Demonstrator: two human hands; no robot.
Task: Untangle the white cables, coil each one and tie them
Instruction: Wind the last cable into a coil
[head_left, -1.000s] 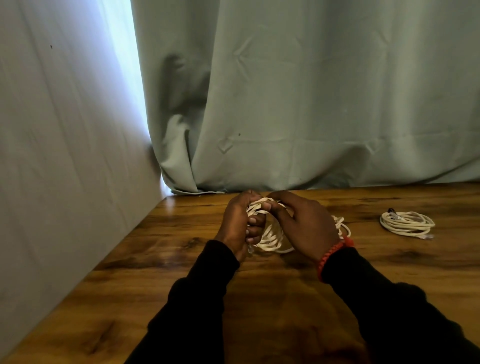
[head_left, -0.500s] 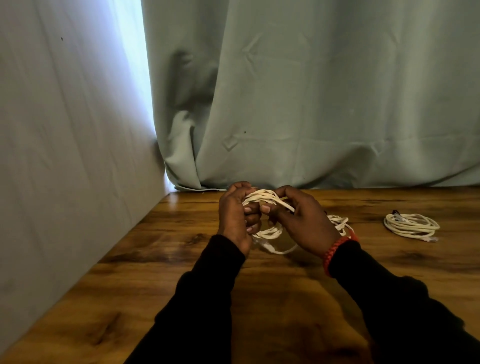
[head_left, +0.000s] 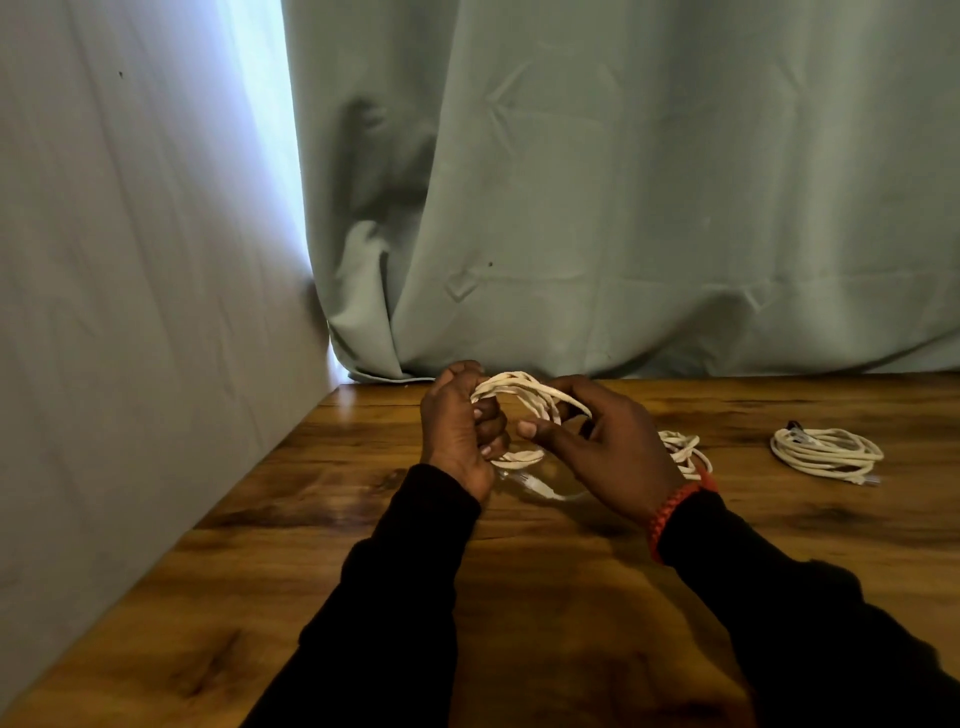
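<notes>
My left hand (head_left: 460, 431) grips the left side of the cable coil (head_left: 524, 400), fingers curled round the bunched turns; this clamps the loops together so they do not spring apart. My right hand (head_left: 597, 436) holds the right side of the same coil, fingers wrapped behind the strands and thumb extended toward the left hand; I judge this supports the ring while the loose end is worked round it for tying. The coil is held just above the surface (head_left: 571, 597), near its far edge, centre of the scene; its long axis runs left to right between the hands, and the ring stands roughly upright, open face toward me. A loose tail with a connector (head_left: 535, 487) hangs below the left hand, lying on the surface and pointing right. A second bundle of cable (head_left: 680, 449) lies on the surface behind my right wrist; whether it joins the held coil cannot be told. A finished coil (head_left: 826, 453) lies flat to the far right, well apart, long axis left to right; this keeps it clear of the working area.
</notes>
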